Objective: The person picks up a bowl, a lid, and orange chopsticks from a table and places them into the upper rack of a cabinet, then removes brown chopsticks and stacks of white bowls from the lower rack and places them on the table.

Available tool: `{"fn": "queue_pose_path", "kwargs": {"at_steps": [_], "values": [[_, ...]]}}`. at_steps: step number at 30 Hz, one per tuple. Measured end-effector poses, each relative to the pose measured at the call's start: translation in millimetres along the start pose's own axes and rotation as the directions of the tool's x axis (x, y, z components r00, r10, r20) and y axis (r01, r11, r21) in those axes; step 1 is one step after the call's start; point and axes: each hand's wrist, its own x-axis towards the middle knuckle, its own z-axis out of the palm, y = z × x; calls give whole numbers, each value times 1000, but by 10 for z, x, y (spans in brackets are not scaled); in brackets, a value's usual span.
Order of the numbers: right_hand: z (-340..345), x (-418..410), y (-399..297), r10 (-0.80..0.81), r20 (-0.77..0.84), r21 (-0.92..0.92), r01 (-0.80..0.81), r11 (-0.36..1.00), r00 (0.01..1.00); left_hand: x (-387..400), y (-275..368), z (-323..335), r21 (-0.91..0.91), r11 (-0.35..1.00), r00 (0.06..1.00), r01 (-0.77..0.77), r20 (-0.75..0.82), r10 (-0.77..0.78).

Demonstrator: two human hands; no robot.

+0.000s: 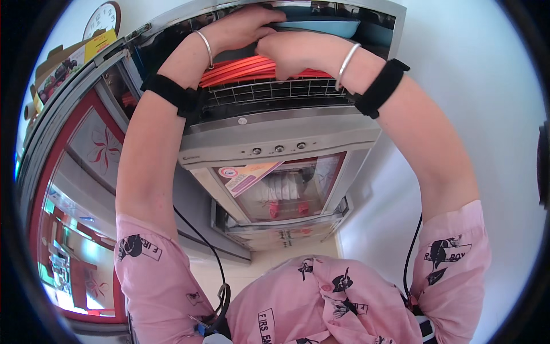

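Note:
Both my hands reach into the upper compartment of a metal cabinet. My left hand (pixel 240 26) is at the back, its fingers near the edge of a light blue tray (pixel 339 28); whether it grips anything is unclear. Close in front, my right hand (pixel 283 53) lies over a bundle of flat red-orange strips (pixel 240 69), with some fingers down at their front edge. What its palm holds is hidden. The strips rest on a wire rack (pixel 266 90) inside the compartment.
Below the rack is a panel with several knobs (pixel 279 148) above a glass door (pixel 288 189). Another cabinet with a red-framed door (pixel 103 142) stands at the left, a printed cardboard box (pixel 68 69) on top. A white wall (pixel 464 77) rises at the right.

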Motion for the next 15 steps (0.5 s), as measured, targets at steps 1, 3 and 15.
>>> {"fn": "queue_pose_path", "kwargs": {"at_steps": [1, 3, 15], "values": [[33, 41, 53, -54, -44, -35, 52, 998, 998, 20, 21, -12, -1, 1000, 1000, -9, 3, 9], [64, 122, 107, -102, -88, -73, 96, 993, 991, 38, 60, -45, 56, 998, 1000, -5, 25, 4], [118, 220, 117, -161, -27, -14, 160, 987, 987, -6, 119, -56, 61, 996, 998, -63, -24, 65]]}}
